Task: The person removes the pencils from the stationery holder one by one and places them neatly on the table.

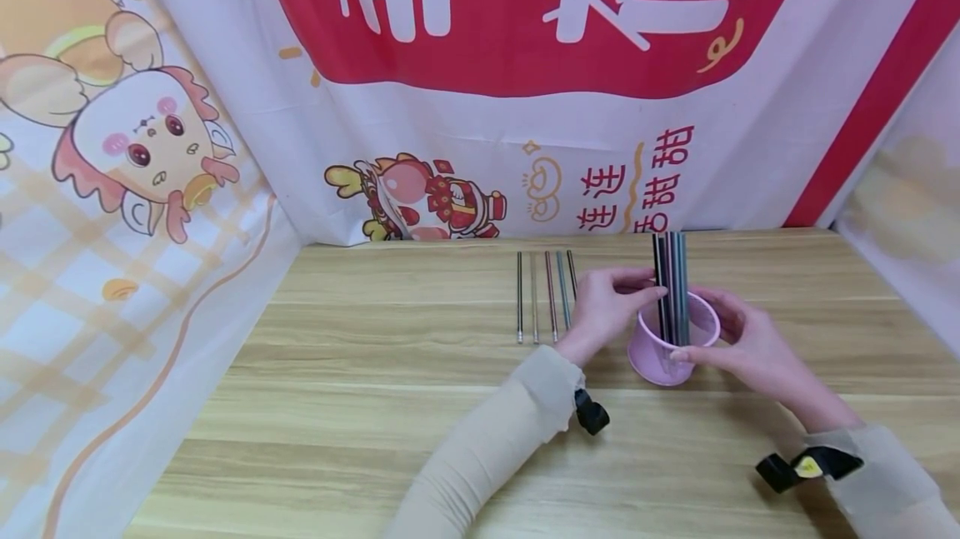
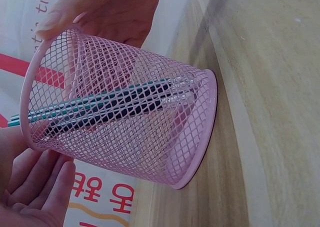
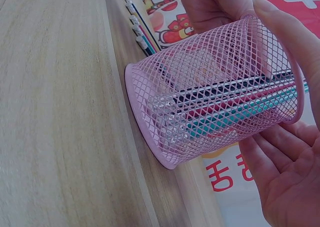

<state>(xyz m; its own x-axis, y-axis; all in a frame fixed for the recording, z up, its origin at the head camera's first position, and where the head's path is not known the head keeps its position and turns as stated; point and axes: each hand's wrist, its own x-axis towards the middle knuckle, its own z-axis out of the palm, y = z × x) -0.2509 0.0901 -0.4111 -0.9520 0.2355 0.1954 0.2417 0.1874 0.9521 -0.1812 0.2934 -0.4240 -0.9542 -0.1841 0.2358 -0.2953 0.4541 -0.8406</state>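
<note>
A pink mesh pencil cup [image 1: 651,366] stands upright on the table at the right. Several pencils [image 1: 679,272], dark, reddish and blue-green, rise out of it. Through the mesh in the right wrist view, their eraser ends [image 3: 175,129] show down near the cup's base. My left hand [image 1: 606,301] pinches the pencils above the rim, thumb in front and index finger behind. With my right hand [image 1: 750,351] I grip the cup by its rim, the thumb on the near side and the fingers round the far side.
Left of the cup, several pencils [image 1: 536,297] lie in a spaced row on the wooden table [image 1: 360,406], eraser ends towards me. A printed cloth [image 1: 480,114] hangs along the table's back edge, with more printed cloth [image 1: 172,289] at the left.
</note>
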